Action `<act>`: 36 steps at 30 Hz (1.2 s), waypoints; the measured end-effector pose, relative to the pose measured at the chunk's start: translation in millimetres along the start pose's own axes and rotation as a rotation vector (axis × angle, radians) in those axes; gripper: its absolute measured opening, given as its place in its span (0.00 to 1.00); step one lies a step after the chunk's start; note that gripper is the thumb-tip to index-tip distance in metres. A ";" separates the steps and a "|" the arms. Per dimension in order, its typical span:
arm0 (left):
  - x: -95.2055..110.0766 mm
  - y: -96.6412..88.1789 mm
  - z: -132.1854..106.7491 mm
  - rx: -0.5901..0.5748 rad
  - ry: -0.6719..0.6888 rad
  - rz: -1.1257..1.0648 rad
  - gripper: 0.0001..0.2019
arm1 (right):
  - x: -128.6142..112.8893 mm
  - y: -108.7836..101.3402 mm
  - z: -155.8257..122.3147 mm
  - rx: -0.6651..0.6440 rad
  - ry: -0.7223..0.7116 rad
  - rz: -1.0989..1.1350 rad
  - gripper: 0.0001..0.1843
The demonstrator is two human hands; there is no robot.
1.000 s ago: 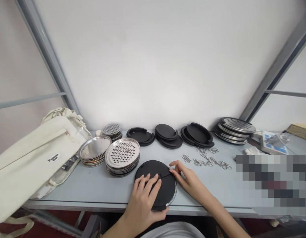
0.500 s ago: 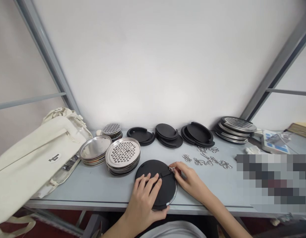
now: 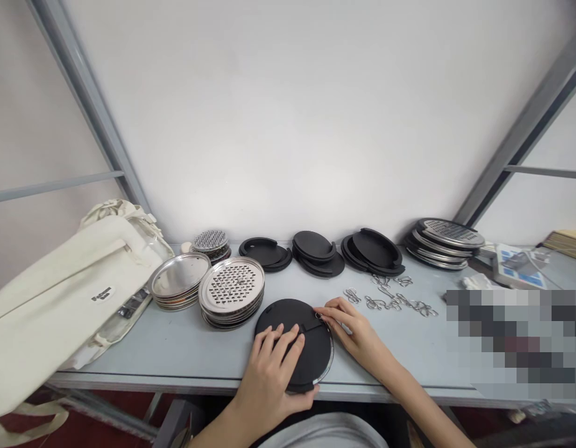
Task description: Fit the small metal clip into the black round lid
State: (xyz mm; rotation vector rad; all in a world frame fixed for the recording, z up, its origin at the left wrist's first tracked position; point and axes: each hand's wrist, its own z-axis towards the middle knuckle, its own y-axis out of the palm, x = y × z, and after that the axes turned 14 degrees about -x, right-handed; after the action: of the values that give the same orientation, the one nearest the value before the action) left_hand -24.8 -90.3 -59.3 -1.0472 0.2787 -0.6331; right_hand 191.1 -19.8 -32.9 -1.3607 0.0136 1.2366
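Note:
A round black holder (image 3: pixel 311 358) with a thin metal rim along its right side lies at the table's front edge. My left hand (image 3: pixel 269 367) grips it from the left, fingers across its top and thumb at the near rim. At the holder's upper right edge, my right hand (image 3: pixel 346 323) pinches a small wire clip (image 3: pixel 318 316), which touches the black surface; the fingertips partly cover it. More bent wire clips (image 3: pixel 394 302) lie loose to the right. Left of the holder stands a stack of round metal grater plates (image 3: pixel 231 287).
Plain metal discs (image 3: pixel 180 277) are stacked farther left beside a cream bag (image 3: pixel 68 298). Smaller grater discs (image 3: pixel 210 240) and black round holders (image 3: pixel 313 246) line the back. Another stack of black-rimmed graters (image 3: pixel 444 239) stands at the right. A blurred patch hides the right front.
The fingertips of my right hand have shifted slightly left and inward over the holder's edge with the wire clip. My left hand keeps the same grip.

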 end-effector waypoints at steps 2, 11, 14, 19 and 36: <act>-0.1 0.4 -0.3 -0.005 -0.002 0.003 0.28 | -0.4 -0.3 -0.1 -0.014 -0.006 0.000 0.17; -0.6 -3.2 0.5 -0.035 0.013 0.007 0.29 | -3.1 -1.9 -4.7 -0.079 0.036 -0.015 0.18; 0.1 -3.3 0.8 -0.036 0.014 -0.003 0.29 | -5.9 -2.4 -3.9 -0.076 0.064 -0.027 0.17; 0.9 -1.8 0.6 -0.019 -0.002 -0.033 0.29 | -9.5 -2.1 -3.3 -0.081 0.098 -0.036 0.13; 1.8 -6.9 2.3 -0.043 0.017 -0.005 0.28 | -1.7 -1.4 -3.7 0.014 0.102 0.013 0.10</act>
State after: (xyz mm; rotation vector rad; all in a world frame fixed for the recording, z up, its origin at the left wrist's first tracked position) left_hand -24.7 -92.2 -52.1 -1.0846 0.3056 -0.6429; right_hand 193.5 -23.2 -32.0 -1.4126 0.1022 1.1745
